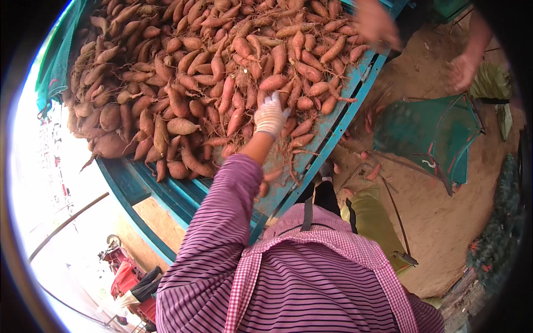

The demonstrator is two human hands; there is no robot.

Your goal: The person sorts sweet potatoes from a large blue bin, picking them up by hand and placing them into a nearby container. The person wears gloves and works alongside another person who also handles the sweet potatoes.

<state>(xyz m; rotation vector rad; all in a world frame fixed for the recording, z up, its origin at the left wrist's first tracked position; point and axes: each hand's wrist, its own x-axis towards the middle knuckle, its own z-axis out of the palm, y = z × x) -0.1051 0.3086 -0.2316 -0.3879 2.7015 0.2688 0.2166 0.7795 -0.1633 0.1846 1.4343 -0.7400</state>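
Observation:
A big heap of sweet potatoes (pixel 183 83) with thin roots and soil on them covers a blue metal table (pixel 333 137). My left hand (pixel 271 114), in a pale striped glove, reaches into the near side of the heap. Its fingertips touch the roots there, its thumb stands apart, and no sweet potato is plainly gripped; the underside of the hand is hidden. Just beyond the fingers lies a plump reddish sweet potato (pixel 273 82). My right hand is out of view.
At the top right are another person's hands, one blurred beside the table (pixel 377 25), the other over the ground (pixel 462 73). A green mesh container (pixel 424 129), a yellow-green sack (pixel 372 224) and fallen sweet potatoes (pixel 374 172) lie on the soil. Green netting (pixel 58 62) hangs at left.

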